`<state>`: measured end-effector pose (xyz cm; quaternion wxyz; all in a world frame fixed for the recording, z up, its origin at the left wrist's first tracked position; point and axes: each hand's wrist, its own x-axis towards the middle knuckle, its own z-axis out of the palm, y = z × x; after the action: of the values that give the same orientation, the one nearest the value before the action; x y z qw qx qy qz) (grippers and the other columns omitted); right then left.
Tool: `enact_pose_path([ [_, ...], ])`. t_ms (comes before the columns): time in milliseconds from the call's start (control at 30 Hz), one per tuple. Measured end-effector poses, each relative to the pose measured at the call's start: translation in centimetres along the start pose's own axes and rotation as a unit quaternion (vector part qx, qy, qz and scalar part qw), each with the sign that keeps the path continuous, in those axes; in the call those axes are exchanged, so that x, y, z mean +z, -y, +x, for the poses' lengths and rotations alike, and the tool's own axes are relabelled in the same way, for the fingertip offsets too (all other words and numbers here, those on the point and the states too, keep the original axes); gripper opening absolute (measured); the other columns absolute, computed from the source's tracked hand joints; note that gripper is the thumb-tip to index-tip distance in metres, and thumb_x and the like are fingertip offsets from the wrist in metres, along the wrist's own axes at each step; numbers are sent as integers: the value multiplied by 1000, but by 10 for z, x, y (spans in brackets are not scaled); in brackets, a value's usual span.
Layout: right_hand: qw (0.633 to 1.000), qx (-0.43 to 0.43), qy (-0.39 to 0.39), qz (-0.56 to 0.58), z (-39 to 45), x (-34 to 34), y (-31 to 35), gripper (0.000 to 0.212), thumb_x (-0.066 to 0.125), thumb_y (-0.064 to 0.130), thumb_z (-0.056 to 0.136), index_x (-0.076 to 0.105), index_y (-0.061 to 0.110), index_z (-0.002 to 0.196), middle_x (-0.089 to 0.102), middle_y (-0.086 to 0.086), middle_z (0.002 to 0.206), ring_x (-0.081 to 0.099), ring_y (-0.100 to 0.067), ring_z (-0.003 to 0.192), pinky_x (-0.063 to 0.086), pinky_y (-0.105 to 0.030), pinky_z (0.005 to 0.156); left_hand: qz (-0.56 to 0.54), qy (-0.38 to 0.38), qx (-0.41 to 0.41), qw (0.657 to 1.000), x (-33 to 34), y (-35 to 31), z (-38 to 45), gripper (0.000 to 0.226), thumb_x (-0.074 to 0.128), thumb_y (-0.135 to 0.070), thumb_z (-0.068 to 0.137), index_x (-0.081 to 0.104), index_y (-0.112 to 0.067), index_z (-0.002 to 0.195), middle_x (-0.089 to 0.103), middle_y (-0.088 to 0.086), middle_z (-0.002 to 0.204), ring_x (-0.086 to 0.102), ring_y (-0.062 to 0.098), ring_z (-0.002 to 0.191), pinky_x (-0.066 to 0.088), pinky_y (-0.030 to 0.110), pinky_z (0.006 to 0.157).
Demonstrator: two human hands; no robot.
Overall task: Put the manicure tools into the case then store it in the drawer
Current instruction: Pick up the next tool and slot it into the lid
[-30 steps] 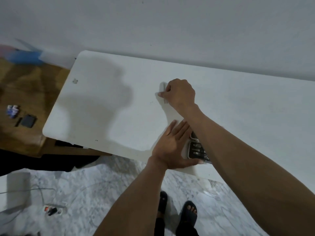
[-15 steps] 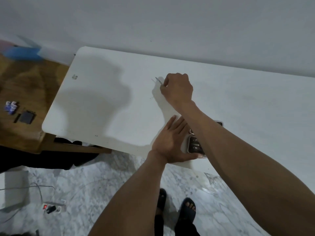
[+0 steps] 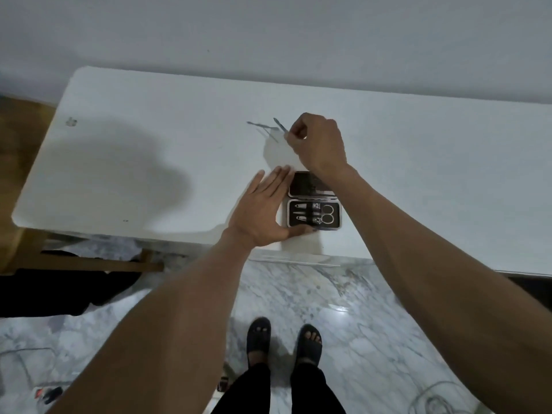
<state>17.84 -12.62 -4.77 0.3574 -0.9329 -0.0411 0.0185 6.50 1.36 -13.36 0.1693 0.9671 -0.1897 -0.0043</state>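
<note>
A small black manicure case (image 3: 313, 215) lies open near the front edge of the white table (image 3: 149, 162), with scissors and clippers strapped in its lower half. My left hand (image 3: 263, 210) rests flat with fingers spread against the case's left side, thumb along its front edge. My right hand (image 3: 316, 144) is behind the case, raised off the table, pinching thin metal manicure tools (image 3: 279, 125). Two slim tips stick out to the left of its fingers. My right wrist hides part of the case lid.
The white table stands against a pale wall. A wooden surface (image 3: 18, 138) adjoins it on the left. Below are a marble floor (image 3: 343, 309), my sandalled feet, cables at the lower right, and a power strip (image 3: 49, 394) at the lower left.
My right hand lifted the thin tools off the table and drew back a little toward the case. The camera view shifted left to right, so the open case is now uncovered.
</note>
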Motion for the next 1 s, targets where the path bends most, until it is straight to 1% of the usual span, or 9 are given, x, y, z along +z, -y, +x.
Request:
enact_pose_path([
  [100, 1000, 18, 11, -9, -22, -14, -20, 11, 66, 25, 86, 72, 18, 92, 74, 0, 84, 68, -18, 77, 56, -35, 76, -1, -11, 7, 1000, 2, 2, -2, 123, 42, -93, 80, 20, -6, 164, 22, 8, 172, 18, 20, 161, 15, 50, 131],
  [200, 998, 39, 30, -37, -47, -28, -39, 17, 63, 19, 84, 73, 18, 98, 74, 0, 89, 68, -17, 83, 56, -33, 80, -7, 2, -6, 1000, 0, -3, -3, 124, 41, -94, 79, 20, -7, 165, 20, 7, 173, 15, 18, 161, 10, 46, 132],
  [300, 996, 53, 44, -56, -70, -36, -52, 23, 58, 18, 83, 73, 20, 100, 74, 1, 93, 67, -18, 86, 57, -35, 80, 0, -3, -4, 1000, -1, -3, -3, 123, 38, -95, 80, 22, -7, 164, 22, 8, 173, 16, 19, 161, 11, 47, 132],
  [400, 995, 46, 46, -70, -89, -39, -63, 22, 54, 18, 88, 71, 19, 102, 74, 0, 99, 67, -20, 91, 56, -38, 82, 8, -1, -5, 1000, 0, -4, -3, 123, 38, -95, 80, 22, -7, 164, 22, 8, 172, 17, 19, 161, 12, 46, 132],
  [500, 994, 52, 38, -90, -102, -39, -72, 22, 51, 20, 93, 72, 19, 101, 74, -3, 99, 65, -24, 93, 55, -38, 81, 10, -5, -6, 1000, -1, -5, -4, 123, 41, -94, 80, 22, -7, 164, 22, 8, 172, 17, 19, 161, 11, 45, 132],
  [633, 992, 55, 13, -109, -109, -41, -78, 20, 51, 19, 94, 71, 18, 99, 73, -3, 95, 63, -25, 93, 53, -37, 76, 2, -1, -10, 1000, -2, -6, -4, 126, 35, -98, 77, 21, -8, 164, 21, 7, 173, 16, 18, 161, 9, 45, 132],
  [767, 988, 34, -8, -152, -104, -42, -81, 20, 52, 21, 96, 71, 18, 100, 72, -3, 95, 59, -27, 100, 47, -34, 70, 3, -2, -12, 1000, -2, -6, -4, 124, 40, -95, 78, 21, -9, 165, 20, 6, 173, 14, 16, 161, 7, 42, 133],
  [867, 983, 22, -1, -184, -100, -41, -80, 21, 52, 21, 96, 71, 18, 101, 71, -4, 95, 57, -29, 102, 48, -38, 71, 1, 1, -14, 1000, -2, -6, -4, 124, 41, -95, 78, 20, -9, 165, 19, 6, 173, 13, 16, 161, 8, 43, 133],
  [1000, 981, 21, 8, -194, -96, -38, -79, 22, 51, 21, 96, 71, 16, 104, 70, -7, 98, 55, -30, 104, 49, -40, 73, -1, 3, -15, 1000, -3, -5, -3, 125, 40, -96, 78, 20, -9, 165, 18, 5, 174, 12, 16, 161, 9, 44, 133],
])
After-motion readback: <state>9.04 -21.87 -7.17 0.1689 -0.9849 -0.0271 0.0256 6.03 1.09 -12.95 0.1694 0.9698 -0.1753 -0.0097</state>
